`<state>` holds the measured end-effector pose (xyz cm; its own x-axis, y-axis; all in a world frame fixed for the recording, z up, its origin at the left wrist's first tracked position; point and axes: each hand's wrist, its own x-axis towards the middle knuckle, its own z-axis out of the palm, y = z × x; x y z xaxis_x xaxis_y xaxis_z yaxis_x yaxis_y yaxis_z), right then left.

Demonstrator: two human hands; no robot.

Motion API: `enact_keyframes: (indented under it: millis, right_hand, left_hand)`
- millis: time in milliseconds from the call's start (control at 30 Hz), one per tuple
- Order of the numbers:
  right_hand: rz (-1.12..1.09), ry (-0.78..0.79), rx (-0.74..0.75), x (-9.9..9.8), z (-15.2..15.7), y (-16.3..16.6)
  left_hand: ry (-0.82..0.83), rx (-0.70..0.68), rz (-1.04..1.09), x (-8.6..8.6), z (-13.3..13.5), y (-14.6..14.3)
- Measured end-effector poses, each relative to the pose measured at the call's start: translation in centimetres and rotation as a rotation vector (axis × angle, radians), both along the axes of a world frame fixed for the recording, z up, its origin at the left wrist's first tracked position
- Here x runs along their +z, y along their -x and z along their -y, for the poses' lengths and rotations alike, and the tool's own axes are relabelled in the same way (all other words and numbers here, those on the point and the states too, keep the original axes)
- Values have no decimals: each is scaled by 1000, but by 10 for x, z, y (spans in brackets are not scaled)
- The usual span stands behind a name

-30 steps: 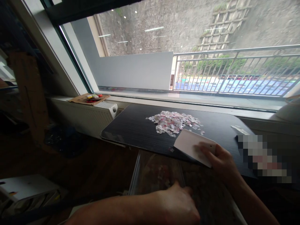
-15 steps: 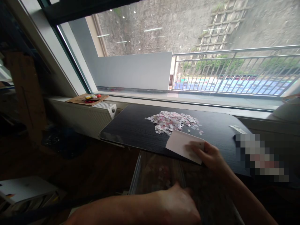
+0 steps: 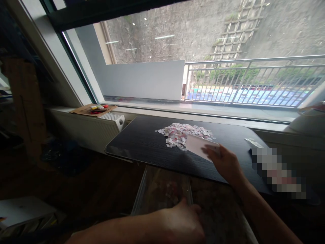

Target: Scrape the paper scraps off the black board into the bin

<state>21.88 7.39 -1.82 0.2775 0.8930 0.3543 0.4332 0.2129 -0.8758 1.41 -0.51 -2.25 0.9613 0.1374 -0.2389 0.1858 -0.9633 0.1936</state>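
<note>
Card (image 3: 194, 143) was moved from worktop's (image 3: 142, 142) near edge up to paper scraps (image 3: 175, 134), pile now within its reach, contact unclear | card was pinched by right hand (image 3: 225, 162) | left hand (image 3: 186, 222) was held by clear tub (image 3: 139, 195), grip hidden | tub was partly blocked by left forearm (image 3: 132, 225); pixelated item (image 3: 276, 173) was seen right

Right hand (image 3: 224, 162) gripping, arm (image 3: 261, 203) extended forward; left hand (image 3: 184, 220) lower, forearm (image 3: 122, 227) crossing from bottom left.

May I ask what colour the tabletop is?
The tabletop is black, clearest in the head view.
</note>
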Motion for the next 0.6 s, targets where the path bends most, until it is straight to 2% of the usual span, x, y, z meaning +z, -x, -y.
enact_keyframes:
  millis: [100,233,433,533,600]
  right_hand:
    - [12,-1,38,-3,-3,3]
    - [-44,34,-5,-1,12,-9]
    - [-134,97,-108,4,35,-7]
    - [-192,121,-71,3,42,-5]
    - [-156,133,-95,1,47,-8]
  left_hand:
    - [0,24,0,2,1,10]
    - [-23,58,34,9,2,19]
    - [17,66,-27,16,2,7]
    - [9,62,-51,16,2,3]
    - [-3,70,-39,14,3,3]
